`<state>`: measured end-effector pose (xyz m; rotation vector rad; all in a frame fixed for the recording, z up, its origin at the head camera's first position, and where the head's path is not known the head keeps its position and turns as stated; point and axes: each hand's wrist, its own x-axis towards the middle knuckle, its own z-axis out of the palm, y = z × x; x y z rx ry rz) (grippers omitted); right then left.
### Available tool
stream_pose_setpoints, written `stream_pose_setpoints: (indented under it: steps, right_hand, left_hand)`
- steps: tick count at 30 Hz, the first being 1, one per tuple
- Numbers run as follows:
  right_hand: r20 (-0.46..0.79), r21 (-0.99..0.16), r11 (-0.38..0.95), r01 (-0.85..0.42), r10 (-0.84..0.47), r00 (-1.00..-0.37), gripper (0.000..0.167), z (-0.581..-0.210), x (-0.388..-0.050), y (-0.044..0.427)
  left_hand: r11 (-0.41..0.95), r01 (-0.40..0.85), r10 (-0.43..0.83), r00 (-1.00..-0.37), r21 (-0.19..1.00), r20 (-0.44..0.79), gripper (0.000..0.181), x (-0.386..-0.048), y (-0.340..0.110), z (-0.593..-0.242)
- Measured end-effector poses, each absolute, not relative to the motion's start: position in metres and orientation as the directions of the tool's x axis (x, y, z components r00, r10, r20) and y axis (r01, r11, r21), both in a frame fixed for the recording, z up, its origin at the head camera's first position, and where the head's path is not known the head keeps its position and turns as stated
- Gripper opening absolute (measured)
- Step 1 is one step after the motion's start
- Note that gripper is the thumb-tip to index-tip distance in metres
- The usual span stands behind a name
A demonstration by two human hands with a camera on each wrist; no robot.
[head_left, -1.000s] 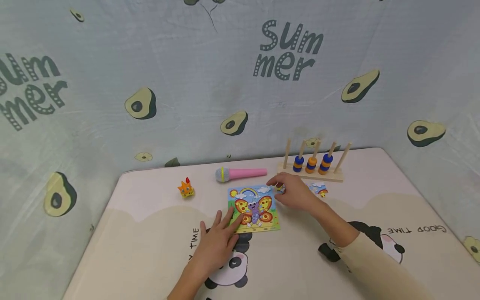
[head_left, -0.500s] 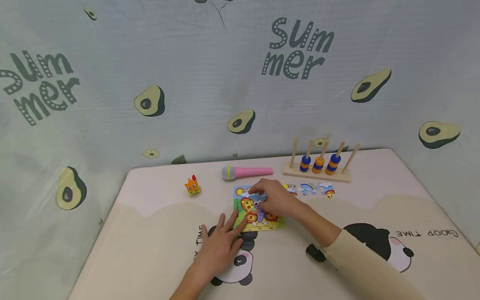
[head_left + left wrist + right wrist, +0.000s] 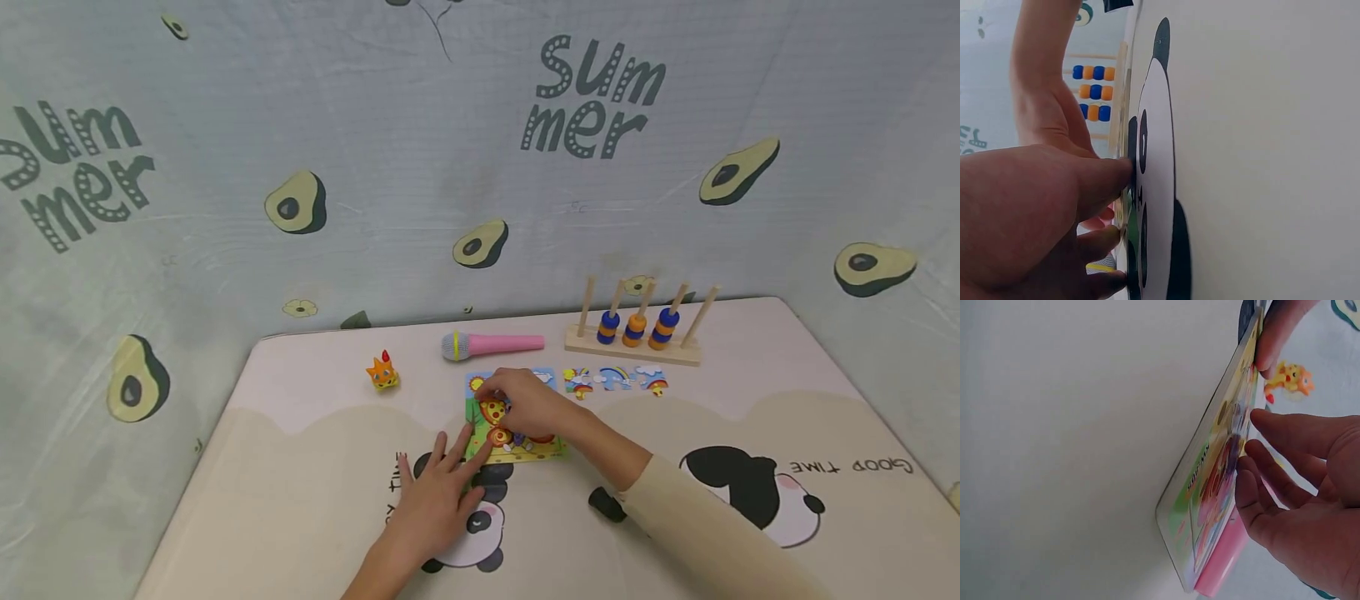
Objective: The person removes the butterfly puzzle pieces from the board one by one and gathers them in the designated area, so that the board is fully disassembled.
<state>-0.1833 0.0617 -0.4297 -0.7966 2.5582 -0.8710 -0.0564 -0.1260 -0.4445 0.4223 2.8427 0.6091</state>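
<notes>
A square jigsaw puzzle (image 3: 528, 451) with a butterfly picture lies flat on the table. My left hand (image 3: 435, 504) rests at its lower left corner, fingers spread and fingertips on the edge. Over the puzzle's upper left part is my right hand (image 3: 525, 404), which hides much of the picture. In the right wrist view, the right hand's bent fingers (image 3: 1269, 472) meet the puzzle's surface, with a gap to the thumb and nothing visible between them. To the right of the puzzle, three loose jigsaw pieces (image 3: 617, 379) lie in a row.
Behind the puzzle lies a pink toy microphone (image 3: 498, 343). A wooden bead rack (image 3: 633, 348) with blue and orange rings stands at the back right. A small orange toy figure (image 3: 383, 372) sits at the left. Patterned cloth (image 3: 390, 167) hangs behind the table (image 3: 285, 483).
My right hand has left the loose piece beside the puzzle and moved left onto the puzzle's upper left part. The left hand stays in place. The head view has shifted slightly.
</notes>
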Motion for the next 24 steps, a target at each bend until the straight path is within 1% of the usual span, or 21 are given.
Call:
stream_pose_setpoints:
  steps: [8, 24]
  right_hand:
    - [-0.133, -0.624, 0.663, -0.413, -0.61, -0.781, 0.046, -0.4301, -0.1844, 0.0572]
    - [-0.113, -0.615, 0.652, -0.445, -0.63, -0.768, 0.05, -0.4339, -0.1854, 0.0557]
  left_hand:
    - [0.874, 0.234, 0.315, -0.94, 0.426, -0.129, 0.061, -0.0546, -0.1256, -0.4456]
    - [0.87, 0.24, 0.32, -0.939, 0.432, -0.122, 0.062, -0.0547, -0.1256, -0.4477]
